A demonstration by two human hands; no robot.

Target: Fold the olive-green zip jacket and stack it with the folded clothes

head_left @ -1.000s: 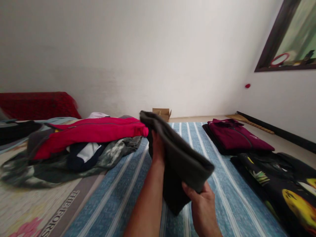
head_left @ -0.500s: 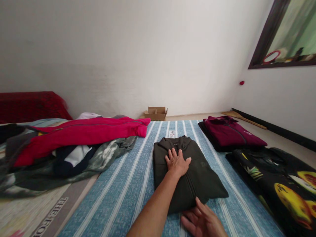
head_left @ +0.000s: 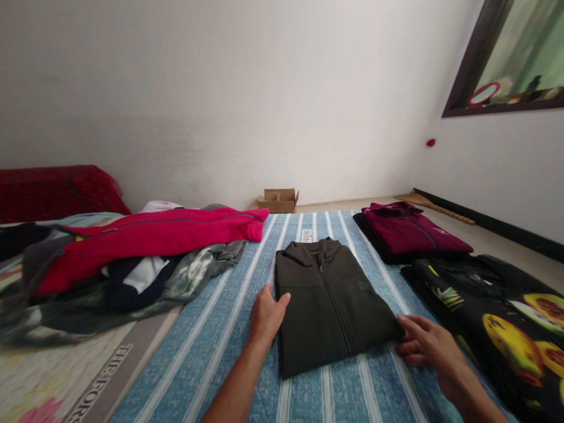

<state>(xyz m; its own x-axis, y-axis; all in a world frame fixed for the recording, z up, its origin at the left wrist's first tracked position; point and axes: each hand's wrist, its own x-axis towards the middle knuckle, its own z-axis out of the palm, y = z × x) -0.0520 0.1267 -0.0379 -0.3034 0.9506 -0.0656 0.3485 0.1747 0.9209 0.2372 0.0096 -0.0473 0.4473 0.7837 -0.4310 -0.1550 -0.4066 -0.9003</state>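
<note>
Your right hand is at the lower right corner of the folded dark jacket, fingers partly curled against the edge; you can't tell from this view whether they pinch the cloth. Your left hand is open at the jacket's left edge, thumb spread from the fingers. The jacket lies flat between your two hands, its zip up the middle and its collar pointing away from you, on the blue striped sheet. Just right of your right hand is the black fruit-print shirt, folded. Beyond that hand, to the right, a folded maroon top rests on something black. Left of and past your left hand is a loose heap, with a mottled grey-green garment low in it and a bright pink jacket across the top. Farther off, ahead of both hands, a small open cardboard box stands near the pale wall.
</note>
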